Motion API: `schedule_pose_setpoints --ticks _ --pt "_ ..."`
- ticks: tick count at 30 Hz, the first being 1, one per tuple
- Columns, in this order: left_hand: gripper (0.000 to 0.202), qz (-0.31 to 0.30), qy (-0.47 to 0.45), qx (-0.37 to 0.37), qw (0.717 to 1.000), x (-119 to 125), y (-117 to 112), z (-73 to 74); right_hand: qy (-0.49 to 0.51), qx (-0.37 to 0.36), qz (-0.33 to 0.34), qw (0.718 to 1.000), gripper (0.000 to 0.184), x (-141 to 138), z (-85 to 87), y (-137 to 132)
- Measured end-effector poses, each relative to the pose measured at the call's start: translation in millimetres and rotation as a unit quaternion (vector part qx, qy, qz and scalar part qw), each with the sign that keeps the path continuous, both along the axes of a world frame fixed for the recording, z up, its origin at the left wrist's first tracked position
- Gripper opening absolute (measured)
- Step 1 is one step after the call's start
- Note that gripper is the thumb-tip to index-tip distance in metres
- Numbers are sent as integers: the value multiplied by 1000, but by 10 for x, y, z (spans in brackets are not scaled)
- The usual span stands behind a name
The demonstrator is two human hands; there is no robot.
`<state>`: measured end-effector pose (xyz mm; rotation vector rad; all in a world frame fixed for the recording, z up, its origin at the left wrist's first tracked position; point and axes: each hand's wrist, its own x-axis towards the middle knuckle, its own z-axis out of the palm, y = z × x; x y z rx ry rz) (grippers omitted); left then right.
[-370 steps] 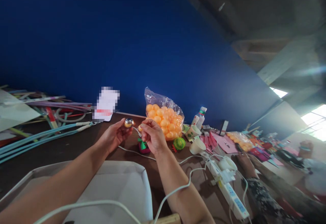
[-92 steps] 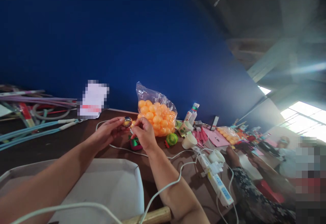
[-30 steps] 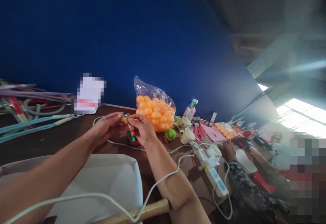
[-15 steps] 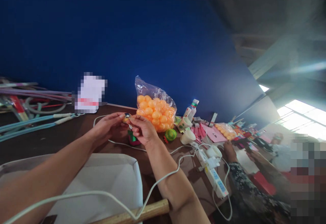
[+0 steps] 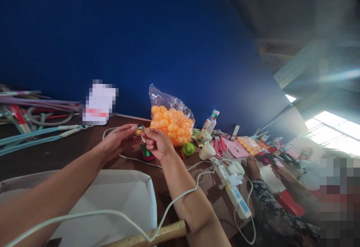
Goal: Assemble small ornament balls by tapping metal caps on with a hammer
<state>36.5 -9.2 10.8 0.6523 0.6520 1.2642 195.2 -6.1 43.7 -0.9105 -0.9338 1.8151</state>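
Note:
Both hands are raised over a dark brown table (image 5: 70, 153). My left hand (image 5: 119, 140) pinches a small shiny ball (image 5: 139, 129), orange with a dark metallic coat, between thumb and fingertips. My right hand (image 5: 158, 142) is closed beside it, its fingertips pinched on the ball's right side where a thin white strip shows. Just below the hands a red and green object (image 5: 146, 153) lies on the table. Behind them stands a clear plastic bag of orange balls (image 5: 170, 121).
A white cardboard tray (image 5: 112, 198) lies near me, crossed by a white cable (image 5: 174, 204); a wooden handle (image 5: 157, 234) sits at its front. A power strip (image 5: 236, 196), paper cups (image 5: 206, 151), a bottle (image 5: 210, 120) and another person's patterned sleeve (image 5: 270, 209) are on the right. Coloured tubes (image 5: 33, 136) lie left.
Since the earliest frame the hands and ball have sunk slightly lower and closer together. Over the last second they hold nearly still, with only small finger shifts on the ball.

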Motion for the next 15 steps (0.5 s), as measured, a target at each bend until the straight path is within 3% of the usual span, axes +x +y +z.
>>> schedule_pose_setpoints --ticks 5,15 --pt "6 10 8 -11 1000 18 -22 42 -11 10 5 1000 26 18 -12 8" --pt "9 27 12 -10 1000 33 -37 64 -85 113 15 990 31 67 -55 35"
